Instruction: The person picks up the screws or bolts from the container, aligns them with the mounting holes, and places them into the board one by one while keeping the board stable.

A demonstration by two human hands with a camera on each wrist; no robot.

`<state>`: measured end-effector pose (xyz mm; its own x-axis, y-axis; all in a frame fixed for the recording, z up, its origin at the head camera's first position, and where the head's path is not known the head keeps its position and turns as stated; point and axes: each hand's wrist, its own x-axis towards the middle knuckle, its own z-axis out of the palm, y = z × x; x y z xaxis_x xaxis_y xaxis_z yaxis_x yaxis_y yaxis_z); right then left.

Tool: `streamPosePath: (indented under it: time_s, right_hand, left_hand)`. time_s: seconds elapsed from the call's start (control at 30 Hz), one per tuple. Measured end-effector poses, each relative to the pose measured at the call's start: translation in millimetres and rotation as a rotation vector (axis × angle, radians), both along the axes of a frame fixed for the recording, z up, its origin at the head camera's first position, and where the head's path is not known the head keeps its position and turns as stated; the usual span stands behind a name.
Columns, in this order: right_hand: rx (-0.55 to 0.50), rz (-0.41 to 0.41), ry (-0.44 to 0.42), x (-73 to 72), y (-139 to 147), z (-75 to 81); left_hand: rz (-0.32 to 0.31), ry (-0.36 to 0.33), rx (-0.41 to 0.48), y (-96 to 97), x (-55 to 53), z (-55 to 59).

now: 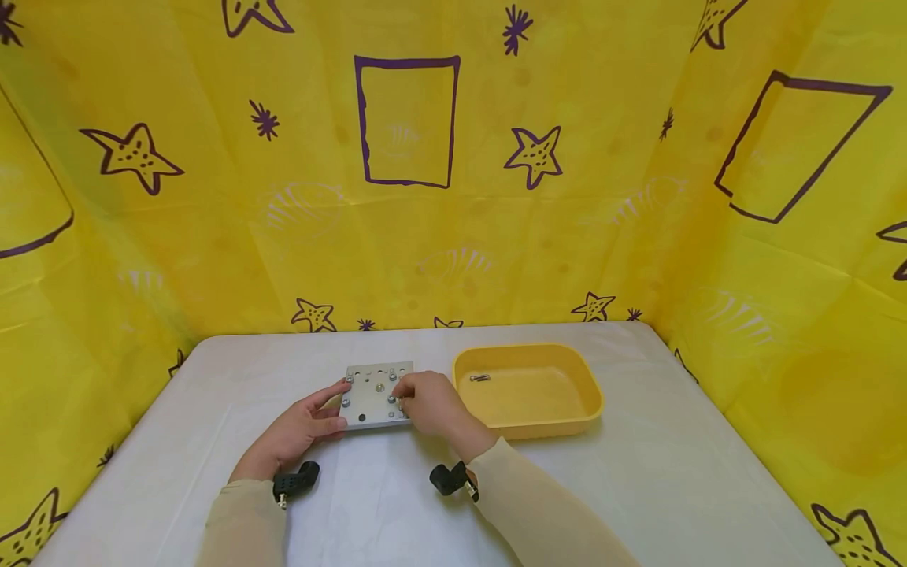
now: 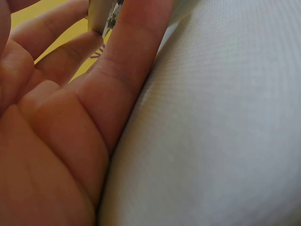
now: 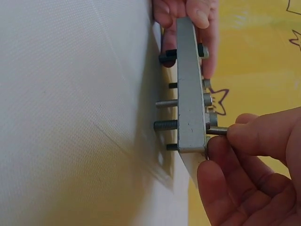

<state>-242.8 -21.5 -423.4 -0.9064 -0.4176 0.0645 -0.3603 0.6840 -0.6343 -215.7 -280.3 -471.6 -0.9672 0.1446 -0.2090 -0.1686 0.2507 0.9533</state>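
A square metal plate (image 1: pixel 368 398) with holes and several bolts in it is held up a little over the white table. My left hand (image 1: pixel 301 428) grips it by the left edge, thumb at the near corner and fingers farther along. At the plate's right side my right hand (image 1: pixel 434 403) pinches a thin metal screw (image 3: pixel 217 130) between thumb and fingertips, its end at the plate's top face. Threaded shanks (image 3: pixel 165 125) stick out below the plate (image 3: pixel 191 103). The left wrist view shows the left palm (image 2: pixel 66 132) and a corner of the plate (image 2: pixel 96 16).
Right of the plate stands a yellow tray (image 1: pixel 560 429) with a few small screws (image 1: pixel 479 378) at its left side. White cloth covers the table (image 1: pixel 368 504). Yellow printed curtains (image 1: pixel 404 236) close in the back and both sides.
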Motion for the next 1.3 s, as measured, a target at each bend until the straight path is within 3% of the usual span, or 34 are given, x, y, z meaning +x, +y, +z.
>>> streamPosePath:
  time_s: [0.4, 0.5, 0.67, 0.77, 0.83, 0.93, 1.03, 1.17, 1.3]
  right_hand:
    - [-0.053, 0.013, -0.025, 0.9, 3, 1.7]
    - [-0.184, 0.001, -0.085, 1.8, 12, 9.2]
    - [-0.494, -0.091, -0.230, -2.4, 42, 26.7]
    - [-0.648, -0.148, -0.264, -10.5, 66, 30.0]
    - [-0.696, -0.180, -0.264, -16.2, 82, 28.8]
    - [-0.623, -0.232, -0.255, -23.7, 102, 20.5]
    - [-0.456, -0.244, -0.281, -29.5, 114, 8.1]
    - [-0.237, -0.189, -0.308, -35.5, 121, -8.4]
    - [-0.112, -0.119, -0.252, -39.4, 122, -17.7]
  left_hand:
    - [-0.012, 0.000, -0.002, 1.4, 0.3, 2.6]
    - [-0.006, -0.004, 0.014, 1.7, 0.6, 1.7]
    - [0.014, -0.017, 0.037, 1.6, -0.1, -0.1]
    - [0.018, -0.017, 0.041, 0.9, -0.8, -0.3]
    - [0.015, -0.014, 0.038, 0.3, -0.9, -0.3]
    - [0.010, -0.015, 0.039, 0.3, -0.7, 0.2]
    - [-0.002, -0.013, 0.049, 0.2, -0.4, 0.6]
    - [-0.009, -0.008, 0.038, -0.4, -0.1, 0.3]
    - [0.000, -0.012, 0.023, 0.0, -0.7, 0.2]
